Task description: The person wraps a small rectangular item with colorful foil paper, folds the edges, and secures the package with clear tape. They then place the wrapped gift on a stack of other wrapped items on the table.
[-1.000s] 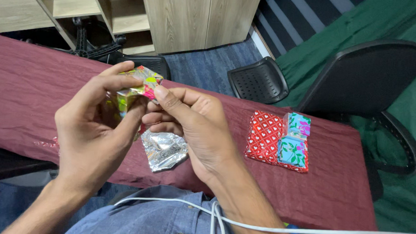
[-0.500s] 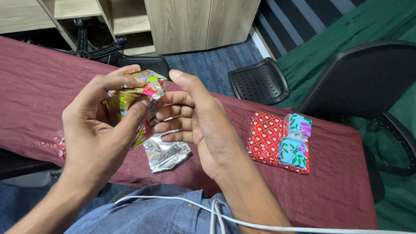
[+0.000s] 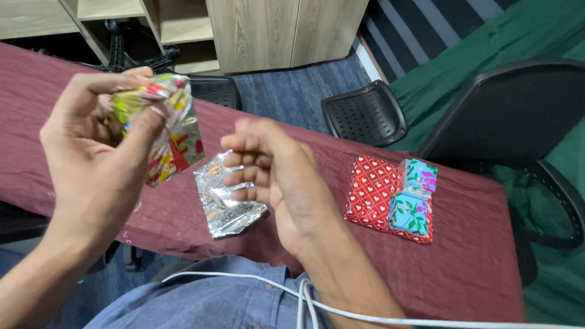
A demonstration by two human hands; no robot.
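My left hand (image 3: 95, 156) is raised above the maroon table (image 3: 459, 257) and grips a small parcel in shiny multicoloured wrapping paper (image 3: 166, 129), whose loose flap hangs down. My right hand (image 3: 282, 184) hovers to the right of it, fingers curled and apart, holding nothing. Below and between the hands a crumpled silver piece of wrapping foil (image 3: 225, 198) lies on the table. On the right, a flat red gift with white hearts (image 3: 370, 187) carries two small blue floral wrapped boxes (image 3: 415, 196).
A black chair (image 3: 512, 108) stands at the table's right end and a black seat (image 3: 364, 112) lies on the floor behind. Wooden shelves and cabinets (image 3: 259, 25) are at the back. A white cable (image 3: 430, 322) crosses my blue shirt.
My right hand let go of the parcel and drew back. My left hand carried the parcel up and to the left, uncovering the silver foil on the table.
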